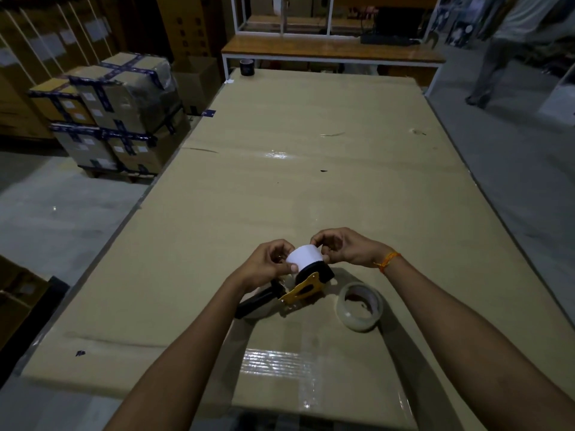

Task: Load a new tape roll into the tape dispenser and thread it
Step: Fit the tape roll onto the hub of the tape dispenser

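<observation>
Pinching white core (303,256) on tape dispenser (298,286) between left hand (269,262) and right hand (343,246); clear tape roll (360,306) lying just right on surface (280,188).

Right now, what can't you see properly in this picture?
Head view only:
- White core: both ends hidden by the left hand and right hand.
- Dispenser: its front end is behind the core and hands; its blade cannot be made out.
- Clear roll: its loose end is too faint to find.
- Dark roll far off: too small to read.
- Person at the top right: blurred, cut off by the edge.
</observation>
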Tool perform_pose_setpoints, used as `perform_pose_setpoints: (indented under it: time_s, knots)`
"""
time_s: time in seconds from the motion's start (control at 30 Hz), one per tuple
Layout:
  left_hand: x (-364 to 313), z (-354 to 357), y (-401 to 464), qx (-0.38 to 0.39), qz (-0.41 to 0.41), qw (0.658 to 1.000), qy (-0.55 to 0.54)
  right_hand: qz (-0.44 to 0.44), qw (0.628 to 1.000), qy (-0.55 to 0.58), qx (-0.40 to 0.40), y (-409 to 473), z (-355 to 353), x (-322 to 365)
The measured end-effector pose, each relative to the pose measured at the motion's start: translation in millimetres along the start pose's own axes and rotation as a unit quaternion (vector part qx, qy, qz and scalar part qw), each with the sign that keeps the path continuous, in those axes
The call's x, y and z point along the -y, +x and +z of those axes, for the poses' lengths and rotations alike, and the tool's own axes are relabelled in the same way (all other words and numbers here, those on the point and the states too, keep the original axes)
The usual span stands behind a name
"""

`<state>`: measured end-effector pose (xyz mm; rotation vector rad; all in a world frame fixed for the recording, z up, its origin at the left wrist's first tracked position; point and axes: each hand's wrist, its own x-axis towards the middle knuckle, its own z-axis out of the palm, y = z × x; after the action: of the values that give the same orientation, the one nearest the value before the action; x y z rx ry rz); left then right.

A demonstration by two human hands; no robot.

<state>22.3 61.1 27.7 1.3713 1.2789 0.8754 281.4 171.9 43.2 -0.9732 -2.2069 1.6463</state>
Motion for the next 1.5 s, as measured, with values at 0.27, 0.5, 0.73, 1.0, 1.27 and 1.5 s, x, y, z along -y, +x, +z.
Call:
perform_pose_setpoints:
  time_s: [0.27,0.5,0.73,1.0,1.27,1.5]
  knots:
    - [5.5,0.3,-3.3,0.026,0.002,0.999,-0.028,-0.025,0.999,-0.028,0.034,-1.5,2.0,11.8]
    - [6.2,-2.2,1.3,0.018,-0.006,0.999,-0.047,0.010,0.995,-0.046,0.084,-3.5,-3.5,25.9]
    - [-1.1,0.9,-9.8,-0.009,0.020,0.998,0.057,-0.005,0.992,-0.123,0.018,-18.8,-9.9,32.8]
    - [-26.6,-20.4,-2.9,0.063,0.056,0.980,0.183,-0.031,0.956,-0.283,0.070,-9.1,-9.5,53.5]
    - [-31.0,-14.5,1.9,0.100,0.041,0.982,0.155,-0.033,0.937,-0.326,0.117,6.9,-0.3,61.0]
    - [-34.1,-21.5,1.6,0.112,-0.006,0.983,0.144,-0.020,0.930,-0.325,0.174,19.0,4.2,69.1]
